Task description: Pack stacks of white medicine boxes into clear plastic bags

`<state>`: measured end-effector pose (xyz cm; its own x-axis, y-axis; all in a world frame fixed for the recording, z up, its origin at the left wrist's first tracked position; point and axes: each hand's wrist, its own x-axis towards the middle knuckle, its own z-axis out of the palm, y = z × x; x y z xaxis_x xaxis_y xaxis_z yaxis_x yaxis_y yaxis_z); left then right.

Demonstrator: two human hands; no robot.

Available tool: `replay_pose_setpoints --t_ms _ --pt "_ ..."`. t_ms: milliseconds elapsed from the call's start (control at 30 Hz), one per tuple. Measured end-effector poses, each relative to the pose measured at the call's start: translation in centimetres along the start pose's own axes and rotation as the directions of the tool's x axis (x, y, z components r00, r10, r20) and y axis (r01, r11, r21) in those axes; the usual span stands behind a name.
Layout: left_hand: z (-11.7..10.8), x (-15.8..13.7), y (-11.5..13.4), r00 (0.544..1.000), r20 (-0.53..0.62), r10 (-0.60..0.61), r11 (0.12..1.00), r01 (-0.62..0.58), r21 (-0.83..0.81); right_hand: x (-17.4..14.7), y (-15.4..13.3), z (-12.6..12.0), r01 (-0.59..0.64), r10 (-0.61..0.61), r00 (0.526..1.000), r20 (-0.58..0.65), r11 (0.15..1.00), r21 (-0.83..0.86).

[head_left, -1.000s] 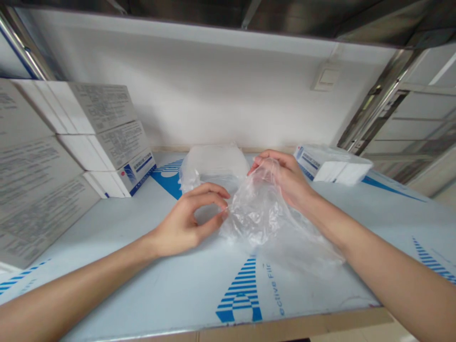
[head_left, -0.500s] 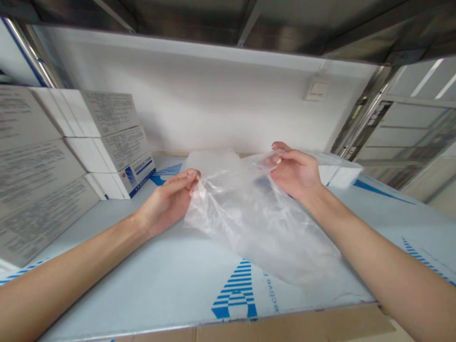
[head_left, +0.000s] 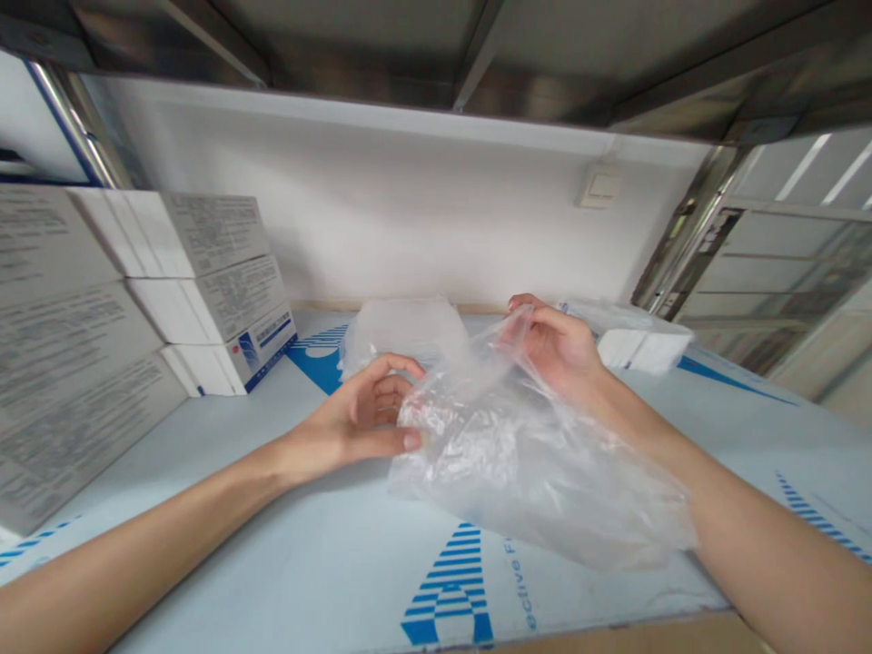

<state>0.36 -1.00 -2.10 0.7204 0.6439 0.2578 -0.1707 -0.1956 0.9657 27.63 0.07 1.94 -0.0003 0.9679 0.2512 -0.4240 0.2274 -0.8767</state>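
Observation:
A clear plastic bag (head_left: pixel 524 454) hangs crumpled between my two hands above the pale blue shelf surface (head_left: pixel 292 563). My left hand (head_left: pixel 361 422) pinches the bag's near left edge between thumb and fingers. My right hand (head_left: pixel 562 350) grips the bag's far upper edge, partly veiled by the film. Behind my hands lies a flat stack of clear bags (head_left: pixel 401 327).
Stacked white printed cartons (head_left: pixel 204 282) fill the left side of the shelf. A wrapped white box with blue print (head_left: pixel 637 341) sits at the back right. A metal shelf spans overhead, and a white wall with a switch (head_left: pixel 598 188) closes the back.
My left hand has come back toward me and to the right, bunching the bag's left edge. The bag, spread flat half a second ago, is now crumpled and lifted.

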Motion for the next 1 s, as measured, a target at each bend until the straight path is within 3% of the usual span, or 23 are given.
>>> replay_pose_setpoints --t_ms 100,367,567,733,1000 --pt "0.0 0.2 -0.3 0.999 0.01 -0.042 0.999 0.042 -0.002 0.2 -0.1 -0.4 0.017 -0.017 1.0 0.009 0.999 0.031" --pt "-1.1 0.5 0.3 0.988 -0.151 -0.037 0.994 0.052 0.094 0.3 -1.0 -1.2 0.059 -0.059 0.998 0.005 0.997 0.045" --pt "0.0 0.5 1.1 0.933 -0.343 0.106 0.988 -0.06 0.142 0.3 -0.4 -1.0 0.003 -0.004 1.0 0.028 0.999 0.033" --pt "0.8 0.4 0.5 0.959 -0.271 0.082 0.97 -0.015 0.241 0.5 0.5 -1.0 0.023 -0.024 0.999 0.023 1.0 0.003" --pt "0.5 0.5 0.0 0.961 -0.254 0.105 0.937 -0.01 0.349 0.6 0.3 -1.4 0.021 -0.021 1.0 0.003 1.0 -0.024"
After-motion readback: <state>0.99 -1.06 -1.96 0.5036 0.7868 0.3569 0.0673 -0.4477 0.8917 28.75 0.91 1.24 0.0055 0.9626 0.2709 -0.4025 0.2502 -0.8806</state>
